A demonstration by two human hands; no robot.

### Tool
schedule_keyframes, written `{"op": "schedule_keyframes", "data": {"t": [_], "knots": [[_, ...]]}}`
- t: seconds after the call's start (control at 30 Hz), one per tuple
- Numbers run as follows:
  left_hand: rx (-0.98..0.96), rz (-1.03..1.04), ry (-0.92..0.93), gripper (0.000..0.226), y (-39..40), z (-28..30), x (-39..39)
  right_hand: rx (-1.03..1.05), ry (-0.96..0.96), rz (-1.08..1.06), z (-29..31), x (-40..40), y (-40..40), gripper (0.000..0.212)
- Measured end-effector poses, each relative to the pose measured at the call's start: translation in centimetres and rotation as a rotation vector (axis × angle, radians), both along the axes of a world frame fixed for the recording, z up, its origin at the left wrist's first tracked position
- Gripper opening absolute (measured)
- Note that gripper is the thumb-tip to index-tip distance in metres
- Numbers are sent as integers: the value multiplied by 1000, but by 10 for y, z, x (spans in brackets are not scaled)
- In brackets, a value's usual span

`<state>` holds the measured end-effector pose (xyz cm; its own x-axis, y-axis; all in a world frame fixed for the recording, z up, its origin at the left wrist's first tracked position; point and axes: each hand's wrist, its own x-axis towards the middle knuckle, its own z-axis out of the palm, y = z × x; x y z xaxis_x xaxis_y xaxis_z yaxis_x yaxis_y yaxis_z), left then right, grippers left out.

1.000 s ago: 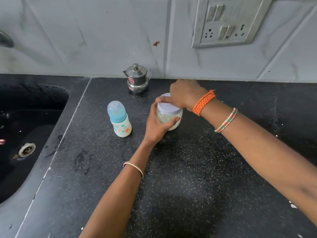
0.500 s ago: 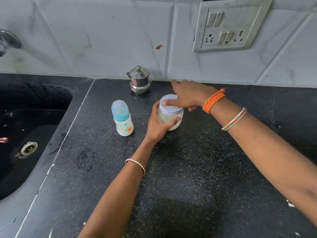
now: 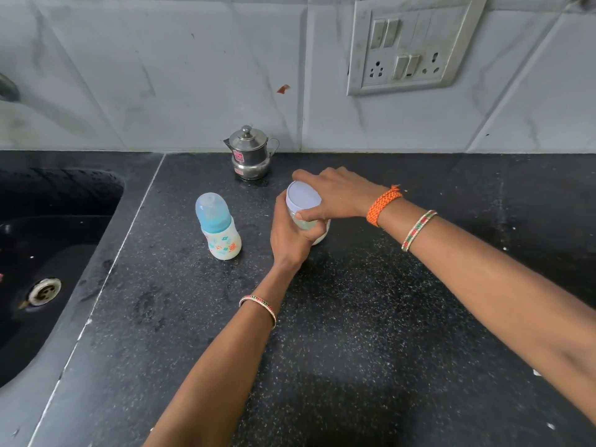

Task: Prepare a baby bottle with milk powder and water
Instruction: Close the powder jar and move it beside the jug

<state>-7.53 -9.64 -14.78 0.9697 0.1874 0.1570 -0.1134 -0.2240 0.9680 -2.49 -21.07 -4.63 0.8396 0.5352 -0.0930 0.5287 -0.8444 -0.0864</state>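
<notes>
A small clear jar (image 3: pixel 319 232) with a white lid (image 3: pixel 301 196) stands on the black counter (image 3: pixel 354 317); pale powder shows through its wall. My left hand (image 3: pixel 288 235) wraps around the jar's body from the near side. My right hand (image 3: pixel 335 195) grips the lid's rim from the right, thumb on the near edge. A baby bottle (image 3: pixel 219 227) with a blue translucent cap and printed white body stands upright to the left of the jar, apart from both hands. A small steel pot (image 3: pixel 251 153) with lid and spout sits by the wall behind.
A dark sink (image 3: pixel 48 253) with a metal drain lies at the left, past the counter's seam. A switch and socket plate (image 3: pixel 409 50) is on the tiled wall above. Part of a tap (image 3: pixel 8 88) shows at the far left edge.
My right hand has shifted its grasp on the lid, from fingers spread over its far side to a grip around the rim with the thumb in front. The jar and bottle have stayed put.
</notes>
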Motion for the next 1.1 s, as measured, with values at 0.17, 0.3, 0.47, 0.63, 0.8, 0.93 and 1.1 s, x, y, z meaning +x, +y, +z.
{"op": "schedule_keyframes", "data": {"t": [0.17, 0.3, 0.47, 0.63, 0.8, 0.93, 1.1], "knots": [[-21, 60, 23, 76, -9, 5, -7, 90, -4, -96, -8, -6, 0, 66], [19, 38, 35, 78, -6, 7, -11, 113, 27, -141, -6, -11, 2, 66], [71, -1, 47, 77, -2, 9, -11, 10, 6, -183, 1, -15, 8, 64], [40, -200, 55, 93, 10, 15, 4, -6, 173, -199, 31, 10, -2, 63], [-26, -148, 134, 74, 39, 35, 47, 130, 176, -274, 62, 66, -15, 72], [-100, 24, 161, 43, 50, 45, 85, 102, 169, -255, 62, 116, -10, 76], [-131, 150, 224, 34, 48, 45, 109, -8, 127, -194, 47, 158, 4, 76]]}}
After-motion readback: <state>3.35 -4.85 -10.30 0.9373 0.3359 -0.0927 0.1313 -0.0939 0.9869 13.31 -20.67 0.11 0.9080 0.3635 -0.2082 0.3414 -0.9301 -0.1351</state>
